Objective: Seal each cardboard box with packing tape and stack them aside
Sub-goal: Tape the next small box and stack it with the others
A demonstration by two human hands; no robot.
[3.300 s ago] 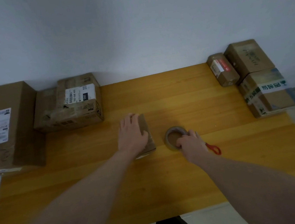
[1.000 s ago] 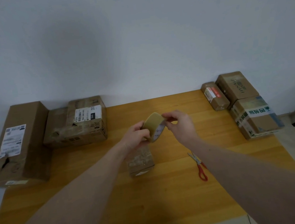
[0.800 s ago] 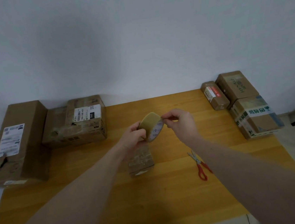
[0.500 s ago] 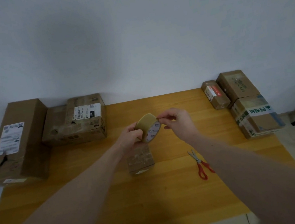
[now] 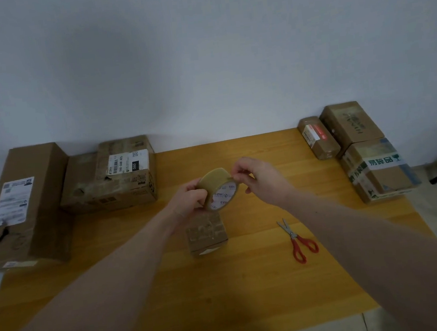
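Head view: left hand (image 5: 188,200) grips the tape (image 5: 218,188) above the box (image 5: 206,234); right hand (image 5: 261,178) pinches its edge. Peel slowly and evenly to free an untorn end.

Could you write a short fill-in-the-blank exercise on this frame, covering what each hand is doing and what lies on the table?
1. The left hand grips the roll of ____.
2. The right hand pinches at the roll's outer edge; it does not hold the ____ with red handles.
3. The small box lies on the table directly ____ the raised roll.

Missing words: tape; scissors; below
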